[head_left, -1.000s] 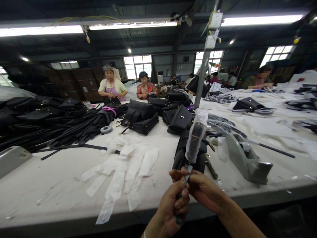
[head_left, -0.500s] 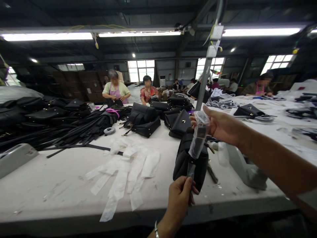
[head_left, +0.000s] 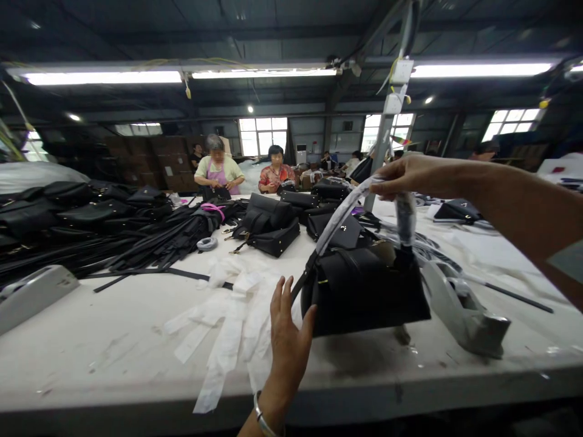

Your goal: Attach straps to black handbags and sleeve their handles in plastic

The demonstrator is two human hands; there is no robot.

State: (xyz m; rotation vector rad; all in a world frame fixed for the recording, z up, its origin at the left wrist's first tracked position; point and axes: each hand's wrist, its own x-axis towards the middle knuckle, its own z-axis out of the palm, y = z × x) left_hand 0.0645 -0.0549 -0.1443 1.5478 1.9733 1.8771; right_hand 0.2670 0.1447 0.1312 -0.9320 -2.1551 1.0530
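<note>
A black handbag hangs just over the front of the white table, its handle wrapped in clear plastic film. My right hand pinches the wrapped handle near its top. At the bag's left end, my left hand is open, fingers spread and pointing up, close against the bag's side; whether it touches cannot be made out. White paper-like strips lie loose to the left of that hand. A grey tape dispenser stands to the right of the bag.
Several black bags sit mid-table. Black straps and piled bags cover the left side. Another grey dispenser is at the left edge. A metal post rises behind my right hand. Two people work across the table.
My right hand has lifted the bag by its handle and turned it lengthwise across my view. My left hand has let go of the film-wrapped handle and spread its fingers.
</note>
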